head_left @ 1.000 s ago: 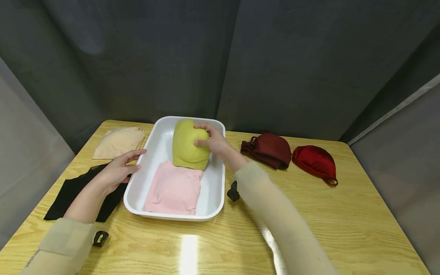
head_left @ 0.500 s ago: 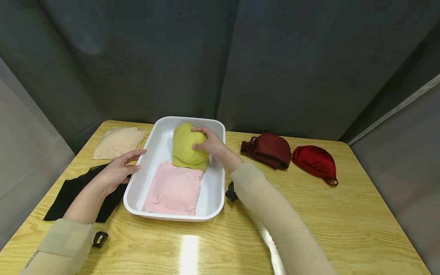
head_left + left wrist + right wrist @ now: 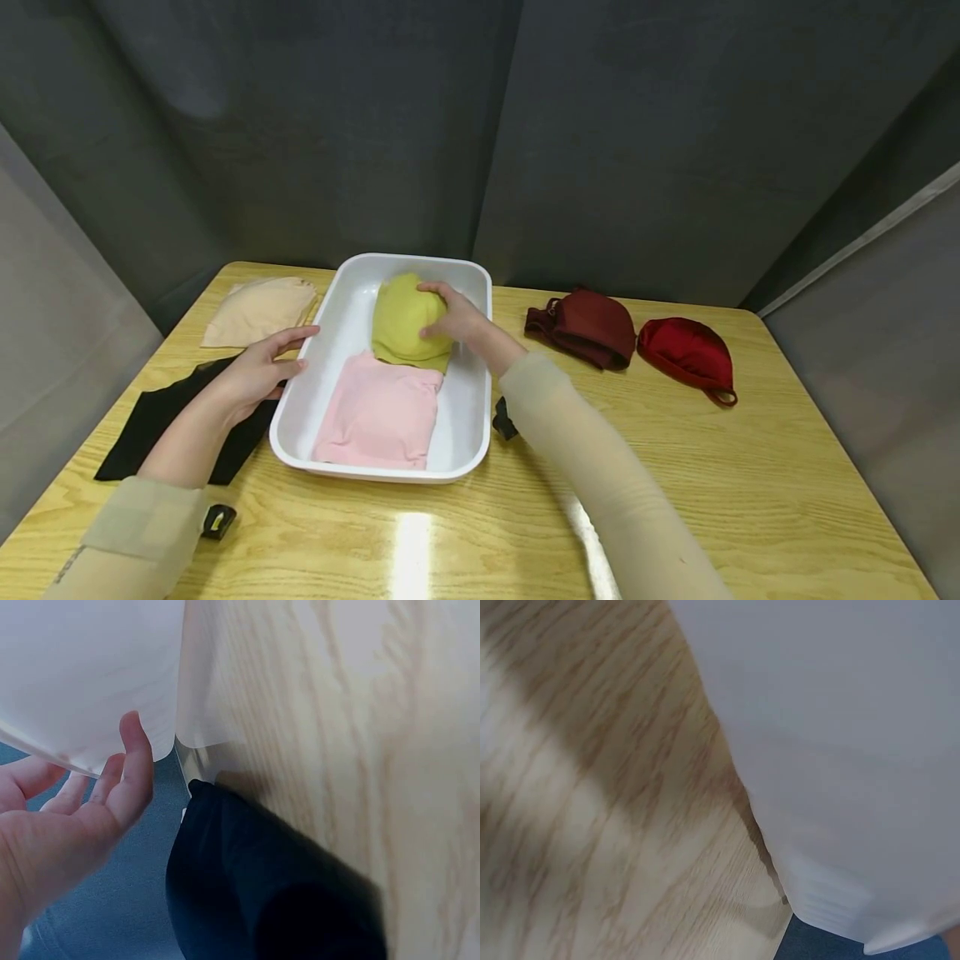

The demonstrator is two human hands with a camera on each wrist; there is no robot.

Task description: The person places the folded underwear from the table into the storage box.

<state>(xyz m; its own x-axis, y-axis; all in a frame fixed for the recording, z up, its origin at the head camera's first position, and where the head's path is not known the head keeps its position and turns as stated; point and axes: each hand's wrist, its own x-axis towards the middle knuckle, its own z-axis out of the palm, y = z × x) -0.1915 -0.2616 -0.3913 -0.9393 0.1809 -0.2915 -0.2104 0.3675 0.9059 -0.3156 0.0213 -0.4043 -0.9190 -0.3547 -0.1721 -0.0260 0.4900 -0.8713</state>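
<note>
A yellow padded bra (image 3: 405,321) lies in the far part of a white tray (image 3: 468,417), its lower edge against a folded pink padded bra (image 3: 382,412). My right hand (image 3: 459,319) holds the yellow bra by its right cup, thumb and fingers spread across it. At the tray's left side my left hand (image 3: 258,372) touches the rim with extended fingers. Seen from the left wrist, those fingers (image 3: 135,761) rest by the tray's outer wall (image 3: 90,675). The right wrist view shows only the tray's outer wall (image 3: 840,750) and the table; the right hand is hidden there.
Left of the tray lie a beige padded garment (image 3: 262,312) and a black cloth garment (image 3: 161,417), partly under my left arm. A maroon bra (image 3: 585,329) and a shiny red bra (image 3: 688,354) lie to the right on the wooden table (image 3: 712,483). Dark curtains stand behind.
My right hand has moved slightly down and left with the yellow bra, which now sits lower and flatter in the tray. The left hand has stayed at the rim.
</note>
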